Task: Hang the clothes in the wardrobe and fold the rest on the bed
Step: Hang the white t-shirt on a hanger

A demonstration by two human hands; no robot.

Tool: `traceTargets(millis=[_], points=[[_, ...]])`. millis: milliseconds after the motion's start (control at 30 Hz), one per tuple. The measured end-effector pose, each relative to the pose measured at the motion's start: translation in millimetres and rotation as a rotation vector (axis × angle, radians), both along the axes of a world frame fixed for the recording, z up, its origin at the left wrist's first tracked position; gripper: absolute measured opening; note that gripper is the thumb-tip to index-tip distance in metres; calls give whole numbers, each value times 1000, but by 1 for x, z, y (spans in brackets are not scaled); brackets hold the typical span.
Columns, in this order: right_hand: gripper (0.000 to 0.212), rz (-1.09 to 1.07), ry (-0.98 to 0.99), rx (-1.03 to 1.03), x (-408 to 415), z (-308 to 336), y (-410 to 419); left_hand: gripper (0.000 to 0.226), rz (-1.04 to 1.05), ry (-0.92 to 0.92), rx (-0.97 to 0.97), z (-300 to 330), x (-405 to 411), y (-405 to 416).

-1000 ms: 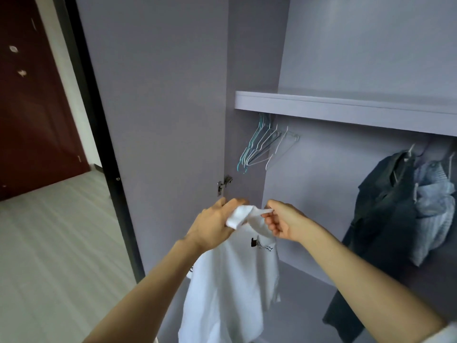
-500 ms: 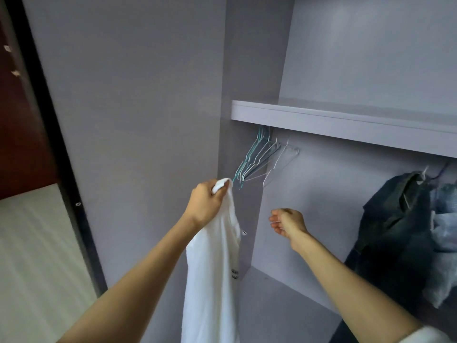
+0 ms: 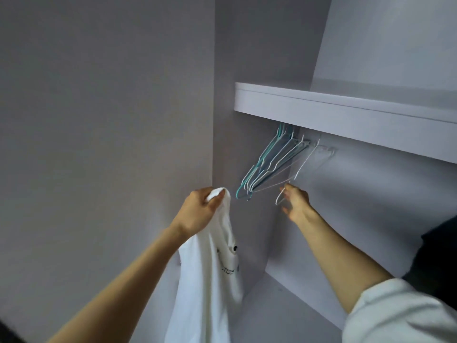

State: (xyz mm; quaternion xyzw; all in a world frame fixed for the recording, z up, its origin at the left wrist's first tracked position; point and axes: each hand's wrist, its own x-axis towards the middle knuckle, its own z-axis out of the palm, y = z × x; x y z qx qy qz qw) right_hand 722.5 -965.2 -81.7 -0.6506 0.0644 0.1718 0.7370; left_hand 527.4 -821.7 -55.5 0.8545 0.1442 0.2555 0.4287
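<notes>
Inside the wardrobe (image 3: 148,95), under the shelf (image 3: 346,120), my two hands are raised side by side. My left hand (image 3: 197,211) grips the white T-shirt (image 3: 210,280) by a bunched bit of its top edge: the cloth pokes out above my curled fingers (image 3: 215,203) and thumb, and the rest of the shirt hangs straight down below my wrist, in front of the wardrobe's side wall. A small dark print shows on the shirt's front (too small to read).

My right hand (image 3: 295,204) is up at the hangers (image 3: 269,164), a cluster of teal and white wire ones hanging under the shelf and slanting down toward me. The nearest one, a white hanger (image 3: 300,167), hangs a little apart from the cluster to its right, and its lower end lies right at my fingertips (image 3: 284,190). My fingers are loosely spread and reaching along its wire; the picture is blurred there, so I cannot tell whether they actually pinch it or only touch it.

The shirt and the white hanger are apart, with the teal hanger tips between my two hands. At the right edge a dark garment (image 3: 440,256) hangs in the wardrobe, just beside my white sleeve (image 3: 400,315).
</notes>
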Motion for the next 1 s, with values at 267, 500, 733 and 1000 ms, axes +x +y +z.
traceTargets(millis=[267, 500, 733, 1000], points=[[26, 10, -131, 37, 28, 2, 0, 34, 17, 23, -71, -12, 22, -3], [25, 9, -209, 201, 7, 0, -35, 36, -25, 109, -49, -20, 24, -10], [25, -7, -117, 252, -76, -44, -79, 35, 54, 330, 185, -32, -6, -20], [20, 36, -159, 105, -202, -94, -131, 18, -184, 244, -756, -57, -86, -32]])
